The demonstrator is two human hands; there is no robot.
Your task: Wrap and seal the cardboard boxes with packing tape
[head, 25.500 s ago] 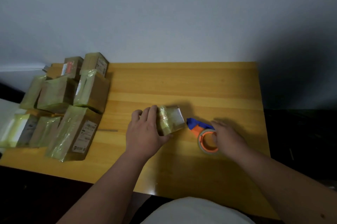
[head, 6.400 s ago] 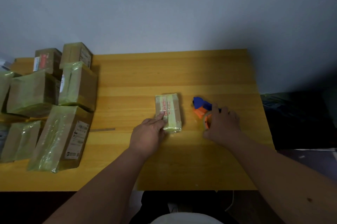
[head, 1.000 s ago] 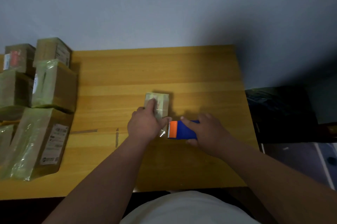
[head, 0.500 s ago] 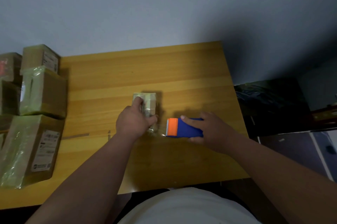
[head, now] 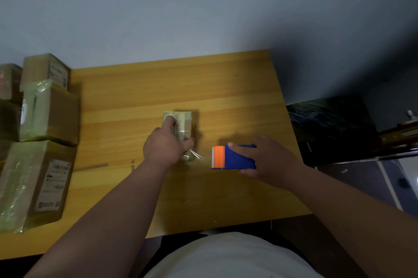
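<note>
At table centre the left hand (head: 166, 147) clamps curled fingers over a small cardboard box (head: 184, 127), already glossy with tape. The right hand (head: 263, 160), at its three o'clock, grips a blue-and-orange tape dispenser (head: 233, 157), a clear strip (head: 199, 156) stretched between. Wrapped boxes (head: 45, 117) stacked at nine o'clock suggest the task is well along.

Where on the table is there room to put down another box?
The far part of the table, between the wall and the small box, is bare. So is the near edge between the two forearms. The left side is crowded with stacked wrapped boxes. The middle is busy: the left hand holds the small box, the right hand the tape dispenser.
</note>
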